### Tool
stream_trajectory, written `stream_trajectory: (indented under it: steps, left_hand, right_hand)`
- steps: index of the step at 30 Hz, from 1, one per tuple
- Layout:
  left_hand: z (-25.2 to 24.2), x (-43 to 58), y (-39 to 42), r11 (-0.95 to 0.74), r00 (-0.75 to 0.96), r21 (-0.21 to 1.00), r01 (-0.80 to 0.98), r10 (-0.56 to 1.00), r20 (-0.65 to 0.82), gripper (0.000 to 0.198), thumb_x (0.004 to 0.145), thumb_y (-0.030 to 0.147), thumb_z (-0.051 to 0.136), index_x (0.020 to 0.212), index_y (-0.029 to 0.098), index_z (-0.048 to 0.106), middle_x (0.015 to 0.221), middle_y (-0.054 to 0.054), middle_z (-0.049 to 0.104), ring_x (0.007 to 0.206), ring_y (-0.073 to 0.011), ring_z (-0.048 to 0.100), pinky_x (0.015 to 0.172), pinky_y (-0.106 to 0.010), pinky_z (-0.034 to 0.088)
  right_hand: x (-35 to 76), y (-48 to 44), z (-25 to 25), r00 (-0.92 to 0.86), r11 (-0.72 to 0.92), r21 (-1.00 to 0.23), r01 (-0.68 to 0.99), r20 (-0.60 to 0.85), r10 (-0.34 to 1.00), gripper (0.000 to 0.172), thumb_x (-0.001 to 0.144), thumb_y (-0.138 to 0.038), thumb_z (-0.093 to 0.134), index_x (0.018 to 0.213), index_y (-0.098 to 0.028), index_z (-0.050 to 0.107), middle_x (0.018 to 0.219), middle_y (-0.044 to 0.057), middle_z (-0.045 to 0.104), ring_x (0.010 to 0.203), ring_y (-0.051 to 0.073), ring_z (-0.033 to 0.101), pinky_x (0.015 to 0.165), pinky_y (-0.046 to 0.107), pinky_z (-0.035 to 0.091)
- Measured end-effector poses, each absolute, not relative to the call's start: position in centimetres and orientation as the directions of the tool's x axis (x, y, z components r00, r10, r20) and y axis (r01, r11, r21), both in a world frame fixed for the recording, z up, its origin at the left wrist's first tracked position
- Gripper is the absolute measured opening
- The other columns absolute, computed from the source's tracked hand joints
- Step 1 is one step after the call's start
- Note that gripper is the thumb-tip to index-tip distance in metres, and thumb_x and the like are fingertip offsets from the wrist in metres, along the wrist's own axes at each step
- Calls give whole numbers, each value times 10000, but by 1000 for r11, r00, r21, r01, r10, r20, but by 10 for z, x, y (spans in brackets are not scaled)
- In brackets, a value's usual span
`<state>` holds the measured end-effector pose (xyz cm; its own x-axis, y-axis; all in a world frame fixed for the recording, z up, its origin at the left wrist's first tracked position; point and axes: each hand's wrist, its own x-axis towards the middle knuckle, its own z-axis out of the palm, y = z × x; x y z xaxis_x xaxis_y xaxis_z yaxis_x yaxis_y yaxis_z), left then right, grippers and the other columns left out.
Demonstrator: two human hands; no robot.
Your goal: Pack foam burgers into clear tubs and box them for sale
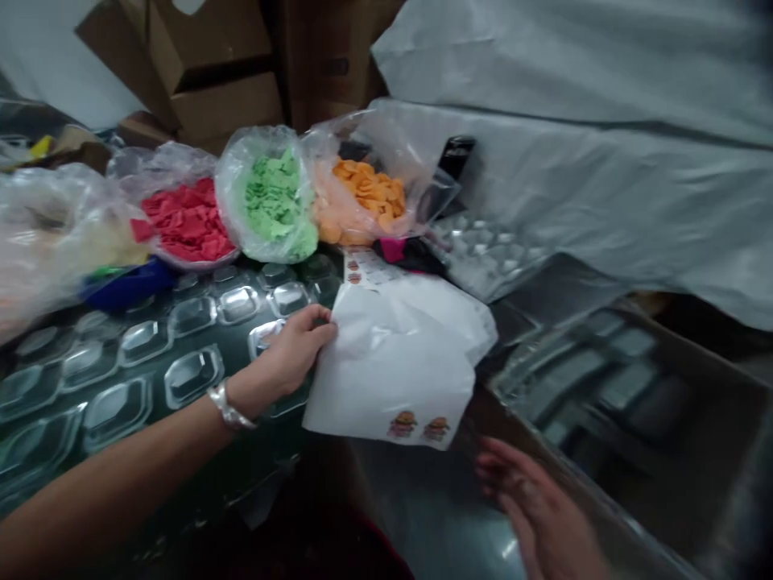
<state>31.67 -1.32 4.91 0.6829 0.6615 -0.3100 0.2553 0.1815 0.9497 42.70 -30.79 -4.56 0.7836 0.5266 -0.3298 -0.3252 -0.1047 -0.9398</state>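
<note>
A white backing sheet (392, 362) with a few small burger stickers (403, 424) lies at the middle, its lower edge over the table's front. My left hand (302, 342) pinches the sheet's left edge between thumb and fingers; a silvery band circles that wrist. At the lower right, my right hand (531, 499) is beside the sheet's lower right corner, blurred, with its fingers partly curled; whether anything thin is between them cannot be made out. Rows of clear plastic containers (194, 376) stand on the dark green table to the left.
Behind are open plastic bags of red pieces (190, 221), green pieces (273, 193) and orange pieces (371, 193). A blue object (130, 283) sits at the left. Cardboard boxes (226, 105) rise at the back. A box of clear containers (628, 515) stands at the right.
</note>
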Motion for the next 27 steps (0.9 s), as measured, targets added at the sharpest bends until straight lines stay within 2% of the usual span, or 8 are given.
stream_trajectory:
  steps: [2, 5, 8, 12, 18, 23, 25, 27]
  left_hand:
    - [46, 315, -14, 194, 716, 950, 243, 625, -311, 108, 735, 204, 561, 790, 203, 468, 579, 64, 440, 462, -70, 390, 418, -194, 252]
    - [48, 319, -14, 134, 766, 948, 288, 561, -313, 156, 714, 249, 598, 779, 202, 464, 577, 67, 448, 467, -71, 391, 422, -188, 260]
    - [59, 331, -13, -66, 816, 933, 353, 509, -273, 104, 732, 238, 588, 790, 196, 512, 570, 64, 435, 447, -70, 354, 414, -205, 219]
    - [72, 359, -12, -258, 880, 893, 370, 405, -248, 28, 743, 191, 545, 766, 186, 530, 581, 46, 451, 479, -87, 381, 453, -231, 262]
    - [69, 407, -19, -711, 996, 698, 84, 40, -79, 106, 718, 112, 516, 771, 163, 593, 718, -2, 581, 673, -138, 506, 647, -265, 369]
    - [72, 424, -25, -777, 999, 629, -19, -36, -15, 173, 788, 82, 458, 861, 154, 596, 720, -7, 578, 657, -132, 499, 658, -268, 361]
    - [74, 423, -24, -775, 997, 628, -72, -67, 30, 170, 802, 80, 447, 849, 151, 594, 697, -3, 563, 652, -131, 494, 657, -266, 360]
    - [75, 423, -23, -766, 993, 631, -122, -101, 68, 164, 806, 79, 447, 823, 150, 594, 688, 0, 555, 654, -129, 493, 658, -263, 361]
  right_hand:
    - [420, -298, -55, 721, 5, -869, -494, -407, 560, 611, 640, -644, 721, 1028, -172, 705, 942, 126, 699, 852, 266, 636, 732, 381, 508]
    - [414, -282, -53, 701, 155, -824, -545, -347, 623, 655, 592, -716, 698, 1010, -213, 707, 1033, 121, 703, 956, 289, 623, 827, 426, 487]
    - [406, -275, -45, 641, 166, -842, -514, -248, 727, 681, 533, -628, 796, 1063, -216, 677, 1085, 127, 700, 1028, 311, 611, 906, 453, 454]
    - [388, -281, -44, 603, 125, -842, -525, -265, 752, 590, 569, -461, 850, 1062, -207, 650, 1036, 126, 721, 965, 306, 653, 861, 452, 487]
    - [372, -298, -47, 636, 100, -817, -568, -359, 683, 620, 451, -523, 879, 948, -223, 661, 1006, 93, 731, 983, 310, 649, 868, 429, 488]
    - [373, -292, -36, 481, 141, -653, -744, -377, 791, 764, 383, -746, 767, 951, -244, 681, 1088, 115, 708, 1096, 368, 594, 953, 516, 429]
    - [372, -287, -39, 465, 143, -621, -771, -394, 793, 714, 424, -797, 708, 884, -250, 689, 1019, 104, 730, 1033, 359, 627, 913, 534, 454]
    - [368, -282, -48, 482, 147, -603, -784, -442, 756, 564, 516, -728, 727, 822, -256, 684, 904, 70, 750, 898, 313, 672, 826, 499, 508]
